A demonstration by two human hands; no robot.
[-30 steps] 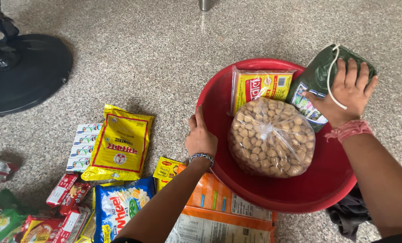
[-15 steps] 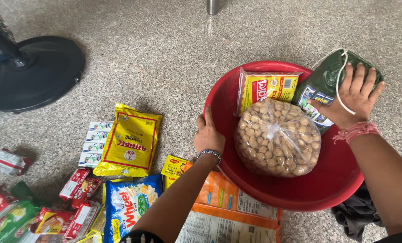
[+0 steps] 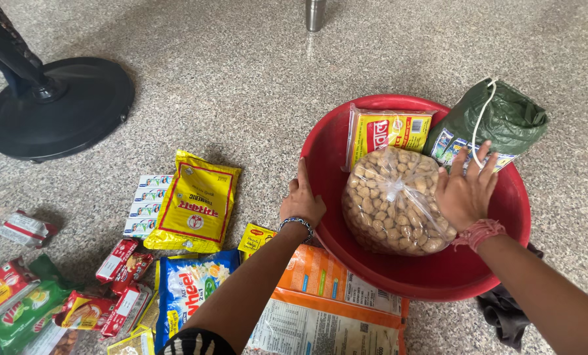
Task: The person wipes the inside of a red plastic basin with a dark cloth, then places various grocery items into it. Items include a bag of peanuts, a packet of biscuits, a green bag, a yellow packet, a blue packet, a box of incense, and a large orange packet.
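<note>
Under the right hand (image 3: 466, 194) lies a clear bag of peanuts (image 3: 392, 200), inside a red basin (image 3: 439, 273) on the speckled stone floor (image 3: 254, 72). This hand is released, with the fingers spread flat; the palm rests on the right side of the bag and grasps nothing. Just beyond its fingertips a green pouch (image 3: 501, 118) with a white cord leans on the far rim of the basin. To the left of the pouch, behind the peanuts, a yellow packet (image 3: 386, 130) stands against the basin wall.

The left hand (image 3: 302, 200) sits on the near-left rim of the basin, thumb up along the edge and fingers curled over the outside, so it holds the rim lightly. A beaded bracelet is on this wrist, and a pink thread band on the right wrist.

Left of the left hand, on the floor, lies a yellow spice pouch (image 3: 194, 204) on top of some small white boxes (image 3: 146, 200). Nearer to the person are a blue packet (image 3: 192, 289) and an orange bag (image 3: 327, 299), which touches the basin. Far left of both hands stands a black round fan base (image 3: 60, 108).
</note>
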